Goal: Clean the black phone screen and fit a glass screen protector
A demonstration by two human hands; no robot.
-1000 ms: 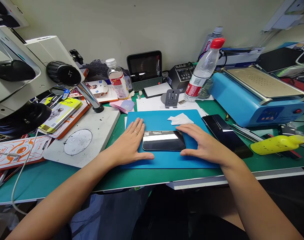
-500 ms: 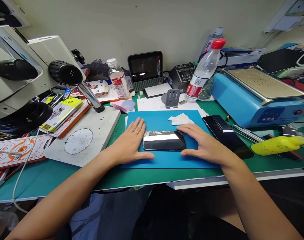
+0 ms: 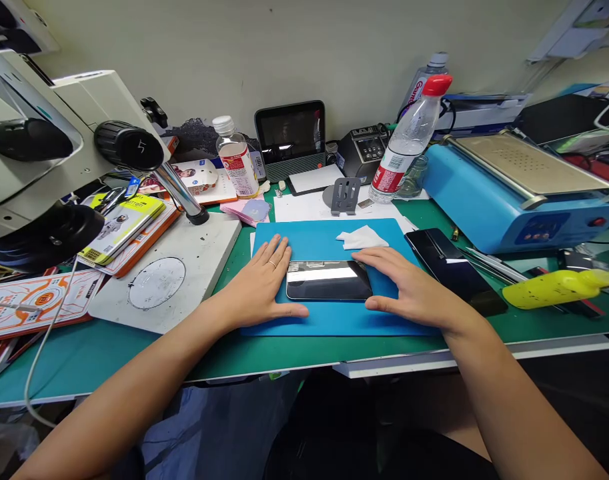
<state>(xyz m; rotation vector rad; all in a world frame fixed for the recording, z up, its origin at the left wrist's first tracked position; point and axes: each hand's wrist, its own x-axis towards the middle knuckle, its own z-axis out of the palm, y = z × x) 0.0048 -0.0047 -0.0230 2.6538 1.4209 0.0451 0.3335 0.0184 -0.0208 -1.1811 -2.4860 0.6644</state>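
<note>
A smartphone (image 3: 328, 281) with a dark, glossy face lies lengthwise across a blue mat (image 3: 304, 320). Flat on the mat at the phone's left end rests my left hand (image 3: 261, 283), fingers stretched out and a ring on one of them. My right hand (image 3: 401, 283) is around the phone's right end, with thumb and fingers apart; whether it touches the phone I cannot tell. Beyond the phone, a crumpled white tissue (image 3: 363, 238) sits on the mat. To the right of my right hand lies a second dark phone (image 3: 454, 270), set at a slant.
At left a microscope (image 3: 124, 147) stands on its pale base (image 3: 209, 267). A juice bottle (image 3: 237, 160), a small screen (image 3: 291, 137), a phone stand (image 3: 346, 195) and a red-capped bottle (image 3: 401, 153) line the back. A blue heating plate machine (image 3: 514, 220) and yellow squeeze bottle (image 3: 549, 291) are at right.
My right thumb has shifted very slightly to the right. My left hand and the phone keep their places; the whole view has moved a touch.
</note>
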